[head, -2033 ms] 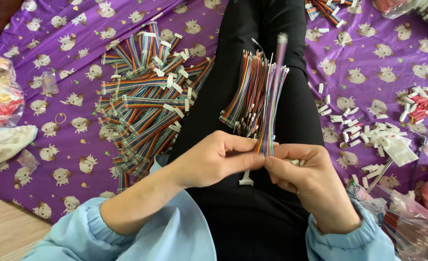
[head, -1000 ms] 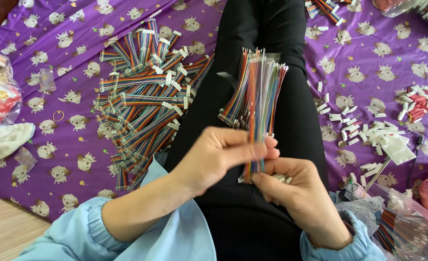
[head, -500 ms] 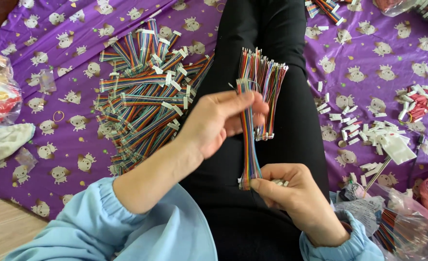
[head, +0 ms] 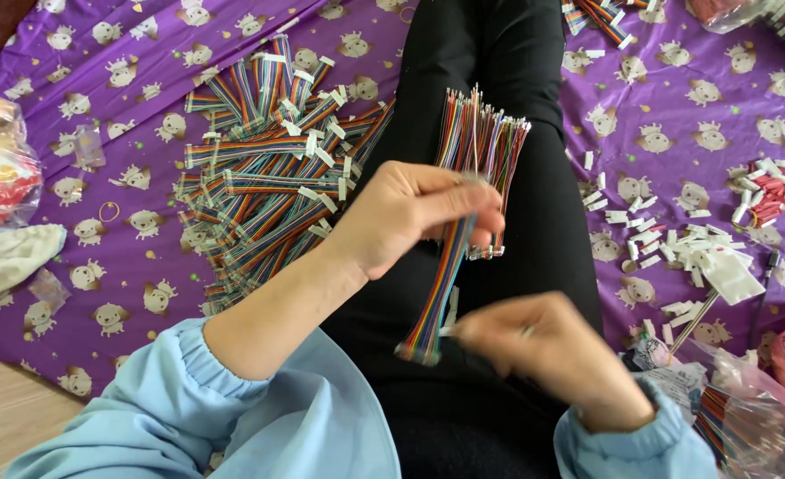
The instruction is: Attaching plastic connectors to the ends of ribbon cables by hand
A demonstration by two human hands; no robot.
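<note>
Between hands, ribbon cable (head: 441, 284) hangs near-vertical, leaning right.

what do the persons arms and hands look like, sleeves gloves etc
Both hands are bare, no gloves: left hand, right hand. Each arm wears a loose light blue sleeve gathered by elastic at the cuff. The right hand is motion-blurred, so any ring cannot be told.
</note>
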